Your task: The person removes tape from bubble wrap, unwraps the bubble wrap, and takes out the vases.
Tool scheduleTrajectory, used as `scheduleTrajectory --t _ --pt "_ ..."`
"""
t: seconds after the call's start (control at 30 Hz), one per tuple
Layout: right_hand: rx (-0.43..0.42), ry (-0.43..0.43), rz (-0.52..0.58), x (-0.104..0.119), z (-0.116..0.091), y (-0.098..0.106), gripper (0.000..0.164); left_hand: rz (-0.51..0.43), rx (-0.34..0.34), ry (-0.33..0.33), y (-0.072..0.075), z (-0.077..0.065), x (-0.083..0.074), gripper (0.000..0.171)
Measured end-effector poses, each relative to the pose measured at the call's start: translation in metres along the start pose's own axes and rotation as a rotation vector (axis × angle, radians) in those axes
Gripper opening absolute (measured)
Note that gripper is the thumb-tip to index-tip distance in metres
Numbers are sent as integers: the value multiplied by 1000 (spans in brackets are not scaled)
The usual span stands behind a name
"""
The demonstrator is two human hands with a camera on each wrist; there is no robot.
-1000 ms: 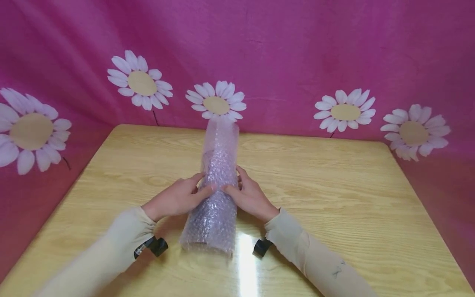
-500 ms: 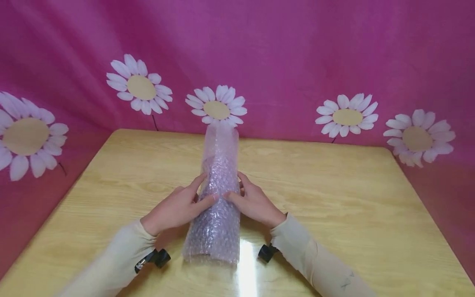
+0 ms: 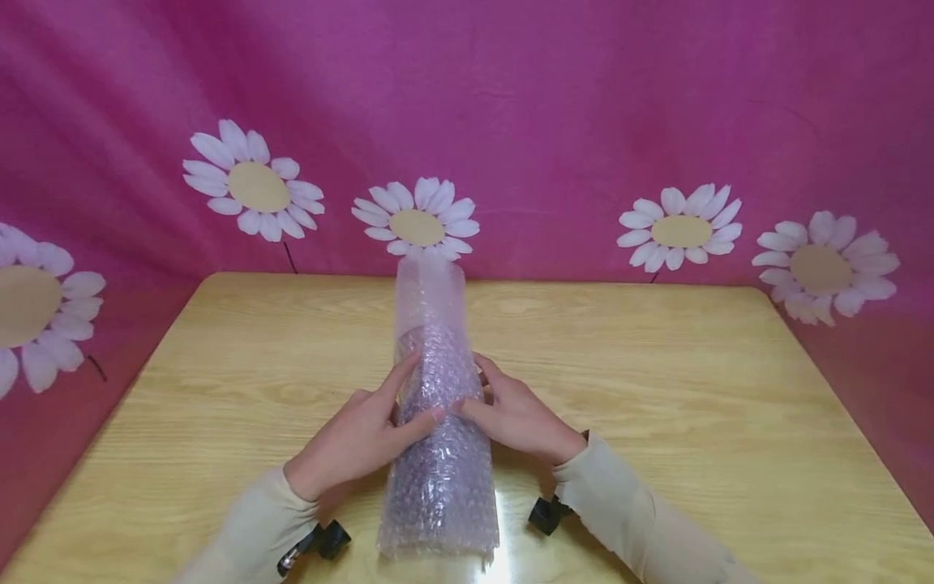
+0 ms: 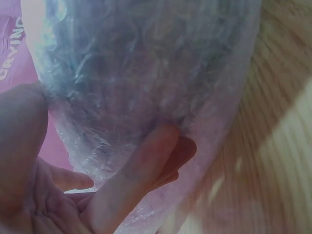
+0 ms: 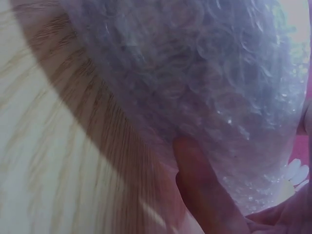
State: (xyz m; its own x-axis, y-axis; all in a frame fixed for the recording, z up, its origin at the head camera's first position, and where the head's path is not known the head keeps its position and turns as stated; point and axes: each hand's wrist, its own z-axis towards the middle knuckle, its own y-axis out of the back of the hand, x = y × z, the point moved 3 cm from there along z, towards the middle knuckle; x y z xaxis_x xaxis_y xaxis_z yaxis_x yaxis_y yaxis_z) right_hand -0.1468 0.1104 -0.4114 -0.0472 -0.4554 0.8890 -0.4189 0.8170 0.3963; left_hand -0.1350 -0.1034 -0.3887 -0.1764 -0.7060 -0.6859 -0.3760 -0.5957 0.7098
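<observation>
Left hand (image 3: 361, 442) and right hand (image 3: 521, 414) grip the bubble-wrap roll (image 3: 441, 478) from opposite sides; only the left wrist view shows lettering (image 4: 11, 51) on the pink backdrop (image 3: 540, 122).

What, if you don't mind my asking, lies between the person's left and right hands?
A bubble-wrap bundle lies between the left hand and the right hand, held by both; the head view shows this.
</observation>
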Motion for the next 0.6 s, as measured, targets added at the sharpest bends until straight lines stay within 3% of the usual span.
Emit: scheduleTrajectory --t 0.6 --pt "14 8 -28 -10 -19 21 79 -22 42 -15 -16 11 -11 94"
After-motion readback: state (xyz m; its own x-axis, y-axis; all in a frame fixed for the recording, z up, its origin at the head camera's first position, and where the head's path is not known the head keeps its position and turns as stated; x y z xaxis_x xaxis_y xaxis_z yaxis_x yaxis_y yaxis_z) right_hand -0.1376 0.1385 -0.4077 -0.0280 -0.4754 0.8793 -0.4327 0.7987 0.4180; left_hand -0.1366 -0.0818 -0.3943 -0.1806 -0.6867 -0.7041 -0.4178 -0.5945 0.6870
